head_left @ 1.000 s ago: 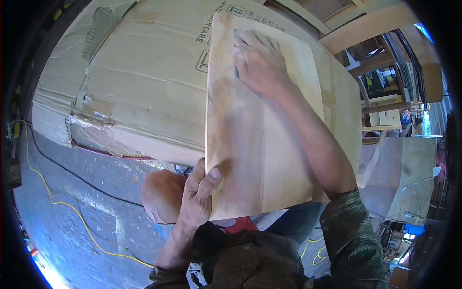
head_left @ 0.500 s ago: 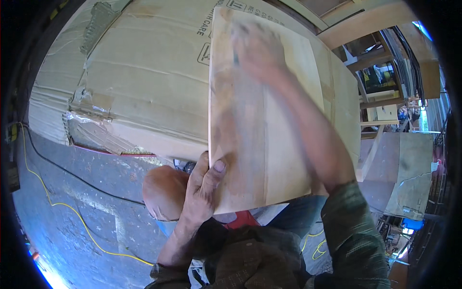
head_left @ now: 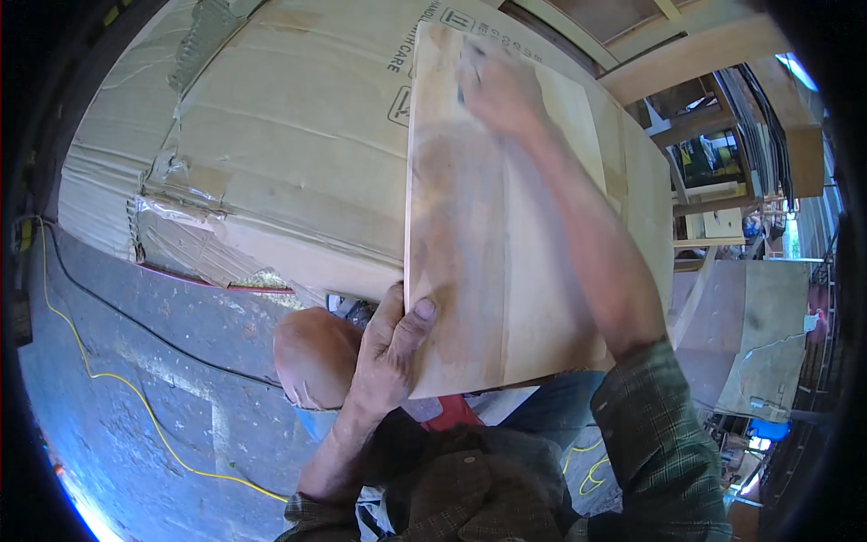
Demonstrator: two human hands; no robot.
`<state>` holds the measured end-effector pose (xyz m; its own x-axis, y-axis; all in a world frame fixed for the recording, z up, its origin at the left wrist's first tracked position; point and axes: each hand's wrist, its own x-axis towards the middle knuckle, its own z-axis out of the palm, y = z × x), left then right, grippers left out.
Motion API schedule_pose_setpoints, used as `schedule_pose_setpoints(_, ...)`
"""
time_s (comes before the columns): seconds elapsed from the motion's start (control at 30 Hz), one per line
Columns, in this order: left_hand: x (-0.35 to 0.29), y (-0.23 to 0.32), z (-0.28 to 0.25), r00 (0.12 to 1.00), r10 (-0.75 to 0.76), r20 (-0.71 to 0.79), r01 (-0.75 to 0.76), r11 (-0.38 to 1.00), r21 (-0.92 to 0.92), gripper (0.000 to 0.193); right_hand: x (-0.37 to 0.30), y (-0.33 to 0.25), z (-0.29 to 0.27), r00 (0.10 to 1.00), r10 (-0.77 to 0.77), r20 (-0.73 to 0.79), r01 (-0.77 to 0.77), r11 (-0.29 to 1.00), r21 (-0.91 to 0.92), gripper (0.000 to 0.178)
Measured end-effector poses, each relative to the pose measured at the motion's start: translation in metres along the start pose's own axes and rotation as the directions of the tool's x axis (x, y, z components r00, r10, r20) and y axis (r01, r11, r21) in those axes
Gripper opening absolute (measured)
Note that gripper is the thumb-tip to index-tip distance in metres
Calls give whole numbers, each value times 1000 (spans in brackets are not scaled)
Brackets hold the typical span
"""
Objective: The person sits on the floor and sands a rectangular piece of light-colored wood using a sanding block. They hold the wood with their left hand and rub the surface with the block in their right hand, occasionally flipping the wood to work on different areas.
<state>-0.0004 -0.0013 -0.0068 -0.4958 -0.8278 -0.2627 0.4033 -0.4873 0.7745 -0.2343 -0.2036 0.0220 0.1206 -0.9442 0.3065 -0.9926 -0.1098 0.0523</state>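
Note:
A pale wooden panel (head_left: 542, 244) with brownish, grey-smudged boards along its left side lies on a large cardboard-covered surface. Its near edge overhangs toward my lap. My left hand (head_left: 395, 348) grips the panel's lower left edge, thumb on top and fingers curled round the side. At the far end, my right hand (head_left: 503, 88) presses on the panel's face, its fingers bent together and smeared by motion. Something dark shows at those fingertips, too blurred to name. My right forearm stretches across the panel's right half.
Creased cardboard (head_left: 289, 154), torn at its left end, spreads left of the panel. A yellow cord (head_left: 153, 429) and a black cable (head_left: 135, 316) run over the grey floor. A wooden rack (head_left: 704, 135) with stored pieces stands at the right. My bare knee is beside my left hand.
My right hand is still at the panel's far end, shifted slightly and less blurred. The whole view has slid a little; my left hand keeps the same hold on the panel's edge.

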Motion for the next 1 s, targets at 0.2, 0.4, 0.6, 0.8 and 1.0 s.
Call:
schedule_pose_setpoints(0.2,-4,4,0,999,8,42,-6,1000,-27,44,-10,-8,-5,990,-91,-107,90,996,-14,40)
schedule_pose_setpoints(0.4,-2,6,2,1000,24,4,-23,998,-58,45,-35,-24,-12,994,-107,-27,110,966,234,40)
schedule_pose_setpoints(0.6,-1,2,1,998,33,50,-29,997,-75,44,3,-24,-9,999,48,-19,-45,986,160,39)
schedule_pose_setpoints(0.8,-3,2,0,1000,21,8,-19,991,-135,42,-21,-36,2,993,-75,-86,91,977,194,43)
schedule_pose_setpoints(1.0,-1,4,3,997,31,64,-22,991,-131,41,35,-29,7,998,53,15,-54,998,45,41)
